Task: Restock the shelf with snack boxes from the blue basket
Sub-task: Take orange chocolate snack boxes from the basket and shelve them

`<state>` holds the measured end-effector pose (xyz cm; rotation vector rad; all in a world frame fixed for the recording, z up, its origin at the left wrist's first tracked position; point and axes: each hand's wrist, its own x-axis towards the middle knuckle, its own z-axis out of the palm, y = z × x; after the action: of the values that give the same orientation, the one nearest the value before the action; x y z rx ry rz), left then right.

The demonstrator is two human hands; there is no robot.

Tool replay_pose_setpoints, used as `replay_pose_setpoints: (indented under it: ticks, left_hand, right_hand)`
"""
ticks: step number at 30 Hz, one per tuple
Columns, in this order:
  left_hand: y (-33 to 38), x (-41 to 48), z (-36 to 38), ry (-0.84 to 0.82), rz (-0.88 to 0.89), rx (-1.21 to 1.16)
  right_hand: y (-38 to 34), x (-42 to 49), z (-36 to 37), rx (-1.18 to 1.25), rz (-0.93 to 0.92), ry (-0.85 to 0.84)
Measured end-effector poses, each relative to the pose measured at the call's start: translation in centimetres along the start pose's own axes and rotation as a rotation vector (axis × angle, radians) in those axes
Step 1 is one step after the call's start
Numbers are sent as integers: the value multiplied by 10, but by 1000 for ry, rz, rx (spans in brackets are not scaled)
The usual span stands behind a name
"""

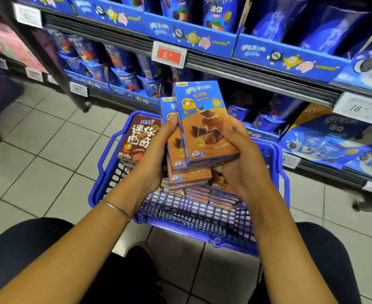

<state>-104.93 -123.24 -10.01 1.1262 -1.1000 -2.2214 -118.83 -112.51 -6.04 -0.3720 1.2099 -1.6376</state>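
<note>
Your left hand [158, 150] curls around the left edge of a fanned stack of blue-and-orange cardboard snack boxes [204, 128]; your right hand [244, 170] cups its lower right corner. The stack's long axis points away from you, above the blue plastic basket [94, 195], toward a dark shelf gap [242, 93] just beyond both hands, slightly right.

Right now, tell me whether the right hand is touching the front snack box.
Touching. The head view shows the right hand gripping the front snack box, fingers curled over its right edge.
</note>
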Motion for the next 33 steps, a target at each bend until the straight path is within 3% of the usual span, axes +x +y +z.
replay_pose_setpoints:
  ticks: [5, 11, 23, 33]
  left_hand:
    - [23, 1, 1, -3, -22, -94]
    - [111, -55, 51, 54, -37, -143]
    - [412, -261, 182, 168, 360, -74]
    - [566, -371, 321, 79, 761, 44]
  right_hand:
    - [-15, 8, 15, -129, 78, -12]
    - [-123, -24, 68, -176, 56, 76]
    - [-451, -181, 255, -362, -146, -66]
    - [-632, -281, 293, -293, -501, -138]
